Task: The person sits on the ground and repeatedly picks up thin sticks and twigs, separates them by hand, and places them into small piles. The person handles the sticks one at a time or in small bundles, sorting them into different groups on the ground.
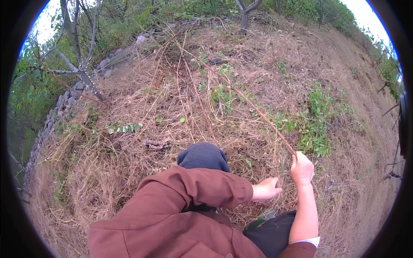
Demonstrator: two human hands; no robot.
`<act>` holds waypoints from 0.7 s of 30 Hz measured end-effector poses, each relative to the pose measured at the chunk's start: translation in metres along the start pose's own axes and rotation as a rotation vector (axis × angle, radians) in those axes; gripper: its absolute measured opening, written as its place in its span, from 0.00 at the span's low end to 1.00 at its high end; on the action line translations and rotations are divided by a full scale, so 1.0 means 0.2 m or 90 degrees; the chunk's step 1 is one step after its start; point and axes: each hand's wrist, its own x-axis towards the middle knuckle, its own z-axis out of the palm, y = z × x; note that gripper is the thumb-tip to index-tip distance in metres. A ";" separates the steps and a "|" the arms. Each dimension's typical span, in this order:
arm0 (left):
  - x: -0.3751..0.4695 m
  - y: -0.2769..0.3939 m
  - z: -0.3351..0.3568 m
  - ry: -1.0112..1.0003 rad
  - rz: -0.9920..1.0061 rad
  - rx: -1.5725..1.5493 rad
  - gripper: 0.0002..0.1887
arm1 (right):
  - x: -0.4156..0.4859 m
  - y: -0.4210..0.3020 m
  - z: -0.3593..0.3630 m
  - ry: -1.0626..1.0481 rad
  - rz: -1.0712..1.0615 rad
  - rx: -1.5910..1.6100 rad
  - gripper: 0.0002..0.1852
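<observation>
My right hand (302, 168) is closed around the end of a long reddish-brown plant stem (240, 93). The stem slants up and leftward across the grass, thinning into pale twiggy tips near the top. A short length of it sticks out below my fist. My left hand (267, 188) reaches across my body, its fingers curled low over dry grass (255, 167), just left of my right forearm. Whether anything sits inside those fingers is hidden. More thin reddish stems (196, 90) lie on the ground ahead, spreading from near the stem's far end.
My bent knee in dark cloth (203, 156) is in front of me. Green weeds (317, 119) grow at the right. At the left stand a small tree (87, 82) and a row of rounded stones (67, 98). Another trunk (244, 22) rises at the top.
</observation>
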 end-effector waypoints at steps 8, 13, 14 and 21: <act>0.40 -0.01 -0.82 0.639 0.337 0.453 0.31 | -0.07 0.39 -0.27 0.104 0.031 -0.044 0.09; 0.51 -0.13 -1.09 0.605 0.355 0.665 0.29 | -0.14 0.41 -0.41 0.091 0.023 -0.071 0.10; 0.52 -0.15 -1.13 0.592 0.336 0.686 0.26 | -0.15 0.44 -0.44 0.104 0.027 -0.073 0.10; 0.60 -0.19 -1.29 0.374 0.305 0.655 0.11 | -0.32 0.71 -0.43 0.110 0.083 -0.057 0.10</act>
